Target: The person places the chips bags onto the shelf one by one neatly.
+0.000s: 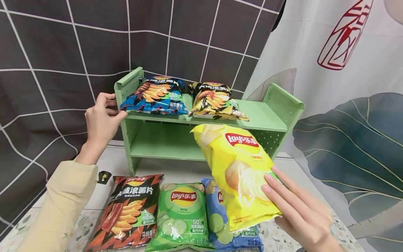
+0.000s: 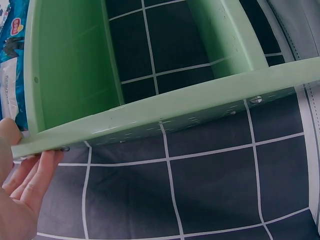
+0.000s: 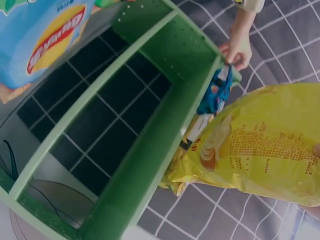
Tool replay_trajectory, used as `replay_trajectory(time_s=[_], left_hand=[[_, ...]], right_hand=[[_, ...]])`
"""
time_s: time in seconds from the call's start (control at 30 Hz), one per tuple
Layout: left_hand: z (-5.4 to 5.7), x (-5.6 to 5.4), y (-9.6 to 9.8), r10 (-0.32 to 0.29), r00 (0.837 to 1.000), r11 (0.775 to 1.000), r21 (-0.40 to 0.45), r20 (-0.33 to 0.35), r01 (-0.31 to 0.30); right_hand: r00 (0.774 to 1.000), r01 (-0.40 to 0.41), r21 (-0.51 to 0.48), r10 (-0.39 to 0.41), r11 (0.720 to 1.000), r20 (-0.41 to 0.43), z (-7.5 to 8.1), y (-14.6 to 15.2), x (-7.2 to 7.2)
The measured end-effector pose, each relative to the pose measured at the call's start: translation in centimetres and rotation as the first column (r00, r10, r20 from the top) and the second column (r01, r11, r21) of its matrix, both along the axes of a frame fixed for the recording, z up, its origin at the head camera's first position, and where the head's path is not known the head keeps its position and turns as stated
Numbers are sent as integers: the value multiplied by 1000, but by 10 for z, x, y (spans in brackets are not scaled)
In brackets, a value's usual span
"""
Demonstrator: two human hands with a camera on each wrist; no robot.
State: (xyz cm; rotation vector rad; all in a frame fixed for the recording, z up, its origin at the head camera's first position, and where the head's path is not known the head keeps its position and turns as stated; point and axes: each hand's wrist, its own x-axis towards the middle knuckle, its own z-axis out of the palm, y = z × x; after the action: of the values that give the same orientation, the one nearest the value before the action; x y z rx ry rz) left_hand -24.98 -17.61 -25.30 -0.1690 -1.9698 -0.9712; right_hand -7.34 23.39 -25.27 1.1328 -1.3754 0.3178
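Observation:
My left hand [image 1: 102, 120] grips the upper left side panel of a green two-tier shelf [image 1: 167, 140]; in the left wrist view its thumb and fingers [image 2: 41, 182] lie on either side of the panel edge. My right hand [image 1: 302, 213] holds a yellow Lay's potato chip bag [image 1: 236, 171] by its lower right edge, tilted in front of the shelf. Several fingers lie across the bag's front; the thumb is hidden. On the top tier sit a blue-and-black chip bag [image 1: 157, 94] at the left and a black-and-yellow one [image 1: 215, 101] beside it.
In front of the shelf, a red-and-black chip bag [image 1: 129, 210], a green one [image 1: 181, 213] and a blue one [image 1: 221, 227] lie in a row on the floral-patterned tabletop [image 1: 83, 224]. The yellow bag partly covers the blue one. A dark grid-patterned curtain [image 1: 151, 45] hangs behind.

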Motion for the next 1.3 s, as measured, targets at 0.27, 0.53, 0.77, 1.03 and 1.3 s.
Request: replay_trajectory(time_s=[0.27,0.53,0.77,1.03,1.3], left_hand=[[1,1,0,3,1000,1000,1,4,-3],[1,1,1,-6,1000,1000,-2,1,6],[0,-1,0,-2,1000,1000,-1,2,2],[0,1,0,1,1000,1000,-4,6,-1],[0,0,0,5,1000,1000,-7,9,-5]], right_hand=[[997,62,-165,-67,984,-26,-1,14,-7],[994,55,-347,-82,936,-65,11,20,-19],[985,94,-442,-149,892,-92,30,19,-29],[973,198,-405,-228,893,-28,42,28,-39],[971,215,-414,-239,885,-7,52,28,-54]])
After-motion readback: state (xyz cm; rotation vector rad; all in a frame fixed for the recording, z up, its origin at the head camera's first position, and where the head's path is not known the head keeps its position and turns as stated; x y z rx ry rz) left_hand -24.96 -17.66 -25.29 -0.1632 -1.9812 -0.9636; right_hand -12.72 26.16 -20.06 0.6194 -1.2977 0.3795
